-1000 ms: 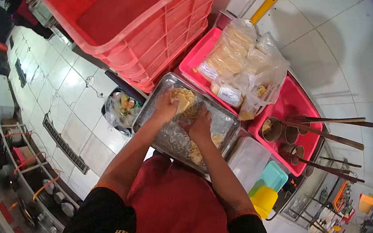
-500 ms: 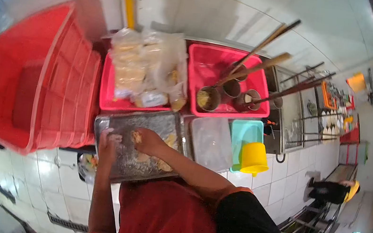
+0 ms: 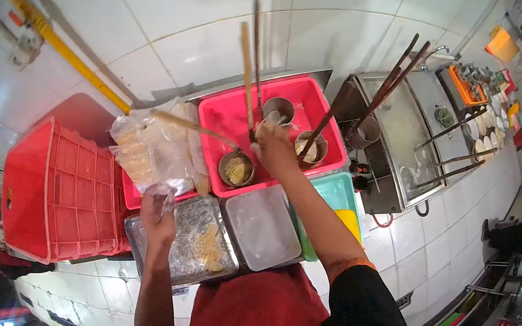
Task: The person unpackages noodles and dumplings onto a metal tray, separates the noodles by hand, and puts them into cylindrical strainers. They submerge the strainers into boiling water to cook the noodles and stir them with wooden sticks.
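My right hand (image 3: pixel 274 146) is over the pink basin (image 3: pixel 214 116), among long-handled metal strainer cups. Its fingers are curled down over a cup, and what they hold is hidden. One strainer cup (image 3: pixel 236 169) contains pale noodles; another cup (image 3: pixel 311 149) also has pale food inside. Farther back stands a third cup (image 3: pixel 277 111). My left hand (image 3: pixel 159 214), its fingers whitened with flour, is raised with fingers extended above the left side of the metal tray (image 3: pixel 177 261). Floured noodles (image 3: pixel 210 249) lie on that tray.
Bagged noodles (image 3: pixel 157 142) are piled left of the basin. Stacked red crates (image 3: pixel 80 194) stand at far left. A translucent lidded container (image 3: pixel 263 227), a turquoise tray (image 3: pixel 327 189) and a yellow container (image 3: pixel 350 223) sit closer to me. A metal cooker (image 3: pixel 399 129) with long handles is at right.
My right hand has moved from the noodles on the metal tray to the strainer cups in the pink basin. My left hand stays by the tray. The view has turned.
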### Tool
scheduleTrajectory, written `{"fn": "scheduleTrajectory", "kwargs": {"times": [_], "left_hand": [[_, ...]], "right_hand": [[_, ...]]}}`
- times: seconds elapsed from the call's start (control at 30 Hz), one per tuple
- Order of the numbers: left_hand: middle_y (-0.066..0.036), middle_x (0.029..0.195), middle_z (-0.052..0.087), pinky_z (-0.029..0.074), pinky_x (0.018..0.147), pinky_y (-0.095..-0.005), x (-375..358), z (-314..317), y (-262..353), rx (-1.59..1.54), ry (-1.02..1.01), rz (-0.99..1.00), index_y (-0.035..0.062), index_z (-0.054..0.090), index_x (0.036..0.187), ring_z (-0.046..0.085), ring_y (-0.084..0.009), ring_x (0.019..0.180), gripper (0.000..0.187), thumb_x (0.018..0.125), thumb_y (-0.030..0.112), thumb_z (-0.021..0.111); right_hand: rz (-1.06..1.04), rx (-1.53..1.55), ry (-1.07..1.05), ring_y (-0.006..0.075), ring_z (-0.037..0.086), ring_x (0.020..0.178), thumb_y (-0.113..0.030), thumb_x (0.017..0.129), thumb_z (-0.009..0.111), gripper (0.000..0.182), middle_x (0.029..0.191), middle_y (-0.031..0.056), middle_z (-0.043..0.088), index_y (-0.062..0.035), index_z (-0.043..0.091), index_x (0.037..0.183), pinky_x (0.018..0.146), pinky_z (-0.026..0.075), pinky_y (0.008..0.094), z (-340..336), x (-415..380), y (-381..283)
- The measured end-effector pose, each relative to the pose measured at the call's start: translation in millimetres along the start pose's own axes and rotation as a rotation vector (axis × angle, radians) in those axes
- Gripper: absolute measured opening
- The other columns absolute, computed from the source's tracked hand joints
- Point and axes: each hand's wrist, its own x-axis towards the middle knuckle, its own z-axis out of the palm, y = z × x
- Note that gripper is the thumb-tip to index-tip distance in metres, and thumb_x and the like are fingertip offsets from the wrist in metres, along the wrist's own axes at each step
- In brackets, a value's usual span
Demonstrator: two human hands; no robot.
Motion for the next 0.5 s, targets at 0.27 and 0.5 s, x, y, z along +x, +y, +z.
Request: {"fn": "scheduleTrajectory", "kwargs": {"times": [0.27,0.5], "left_hand": [[-0.019,0.154,0.029,0.023,0.117,-0.0455,112,101,14,-0.086,-0.228,-0.020,0.0025,0.021,0.150,0.027,-0.0313,0.145,0.078,0.087,0.012,0.065],[-0.019,0.148,0.039,0.027,0.114,-0.0402,165,177,20,-0.264,-0.259,-0.229,0.0010,0.029,0.149,0.036,-0.0270,0.138,0.070,0.093,0.029,0.062]], "right_hand": [[0.182,0.250,-0.500,0.0394,0.062,0.097,-0.029,0.085,0.066,0.025,0.102,0.0223,0.066,-0.0065,0.067,0.097,0.083,0.049,0.0492,-85,-98,35],[0.200,0.021,-0.053,0.0416,0.065,0.086,-0.019,0.088,0.056,0.020,0.086,0.0215,0.067,-0.0025,0.065,0.094,0.076,0.051,0.0527,-110,-35,136]]}}
